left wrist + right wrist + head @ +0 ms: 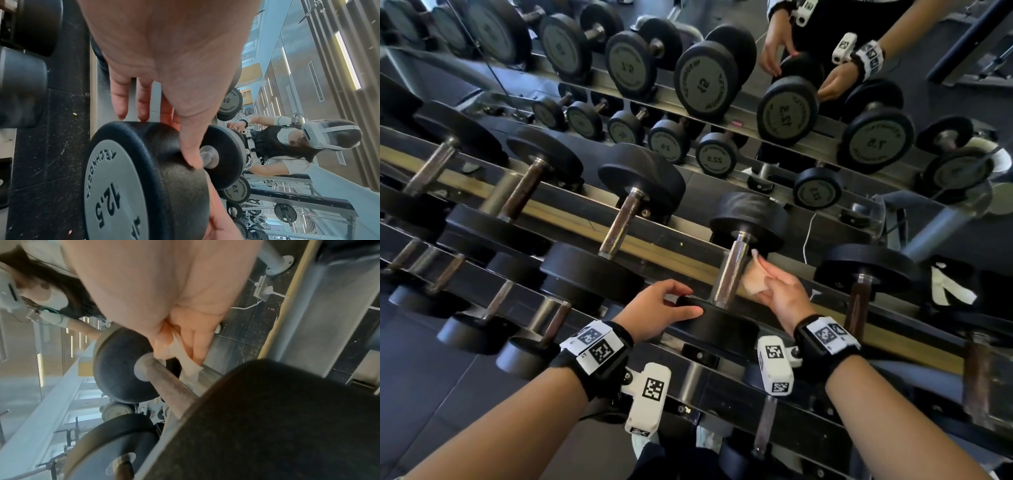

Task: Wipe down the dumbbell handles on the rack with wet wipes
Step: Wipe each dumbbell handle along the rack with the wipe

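Note:
The 12.5 dumbbell lies on the rack's top tier, and its steel handle (729, 270) runs away from me between two black heads. My left hand (690, 301) rests on the near head (722, 329), thumb and fairly straight fingers spread over its rim. The left wrist view shows those fingertips (123, 112) touching the head (144, 186). My right hand (765, 286) pinches a crumpled wet wipe (751, 279) just right of the handle. In the right wrist view, the wipe (187, 363) hangs against the handle (174, 387).
More dumbbells line the rack: rusty-handled ones to the left (619, 226) and to the right (858, 301). A lower tier (482, 308) stands nearer at the left. A mirror (791, 113) behind reflects the rack and me. A white cable (806, 236) lies on the floor.

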